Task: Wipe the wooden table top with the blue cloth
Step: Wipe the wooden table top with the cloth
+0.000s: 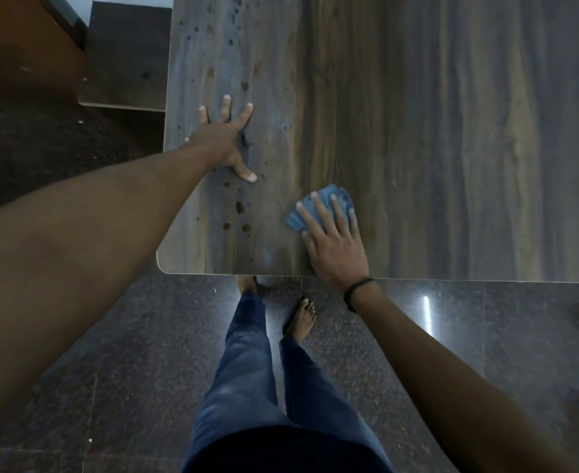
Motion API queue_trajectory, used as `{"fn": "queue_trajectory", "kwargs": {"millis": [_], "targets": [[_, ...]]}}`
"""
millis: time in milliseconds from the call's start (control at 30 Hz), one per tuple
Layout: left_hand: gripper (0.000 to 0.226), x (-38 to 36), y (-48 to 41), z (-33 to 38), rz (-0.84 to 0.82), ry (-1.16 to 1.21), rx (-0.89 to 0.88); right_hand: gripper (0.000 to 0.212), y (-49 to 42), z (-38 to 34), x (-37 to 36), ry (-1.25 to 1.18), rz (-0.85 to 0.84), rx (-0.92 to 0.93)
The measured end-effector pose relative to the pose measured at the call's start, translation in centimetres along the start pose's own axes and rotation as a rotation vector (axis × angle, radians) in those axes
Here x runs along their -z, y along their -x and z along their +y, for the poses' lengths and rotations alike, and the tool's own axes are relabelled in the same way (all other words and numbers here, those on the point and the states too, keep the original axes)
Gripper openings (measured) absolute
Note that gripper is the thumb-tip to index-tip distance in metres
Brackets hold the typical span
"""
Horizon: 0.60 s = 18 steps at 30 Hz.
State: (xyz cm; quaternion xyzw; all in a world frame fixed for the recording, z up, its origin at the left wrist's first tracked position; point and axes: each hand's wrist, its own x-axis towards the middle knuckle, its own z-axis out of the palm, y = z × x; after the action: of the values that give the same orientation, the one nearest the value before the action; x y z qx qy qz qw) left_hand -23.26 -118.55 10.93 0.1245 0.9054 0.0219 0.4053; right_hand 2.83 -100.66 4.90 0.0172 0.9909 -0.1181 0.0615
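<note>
The wooden table top (435, 131) fills the upper right of the head view, its grain running away from me. A folded blue cloth (341, 196) lies near the front edge. My right hand (332, 240) presses flat on the cloth with straight fingers, a dark band around its wrist. My left hand (228, 139) rests on the table's left side, fingers spread wide. Several dark wet spots (239, 208) dot the left strip of the table, running from the front edge to the far end.
The table's rounded front-left corner (161, 268) juts over a dark speckled floor (486, 336). My legs in blue jeans and bare feet (300, 319) stand just before the edge. A dark wooden bench or step (124, 63) lies left of the table.
</note>
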Motion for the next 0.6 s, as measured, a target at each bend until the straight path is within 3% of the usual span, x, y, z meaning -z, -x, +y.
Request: {"fn": "queue_trajectory", "kwargs": {"millis": [67,133,300,467,600], "targets": [[0.148,-0.1,0.2,0.0,0.007,-0.003,-0.013,0.054,3.5,1.8,0.1,0.06,-0.031,0.157],[0.148,-0.2,0.1,-0.1,0.018,0.005,-0.026,0.053,4.4,4.5,0.9,0.086,-0.031,0.174],[0.155,-0.5,-0.8,-0.8,0.009,0.001,-0.039,0.054,0.2,2.6,1.4,-0.062,-0.021,-0.208],[0.153,-1.9,-1.4,-4.1,0.019,0.003,-0.023,0.054,6.0,3.1,0.5,0.08,-0.061,0.107],[0.146,-2.7,-1.7,-6.1,0.036,0.024,-0.064,0.055,3.4,3.1,0.8,-0.019,-0.017,-0.155]]}}
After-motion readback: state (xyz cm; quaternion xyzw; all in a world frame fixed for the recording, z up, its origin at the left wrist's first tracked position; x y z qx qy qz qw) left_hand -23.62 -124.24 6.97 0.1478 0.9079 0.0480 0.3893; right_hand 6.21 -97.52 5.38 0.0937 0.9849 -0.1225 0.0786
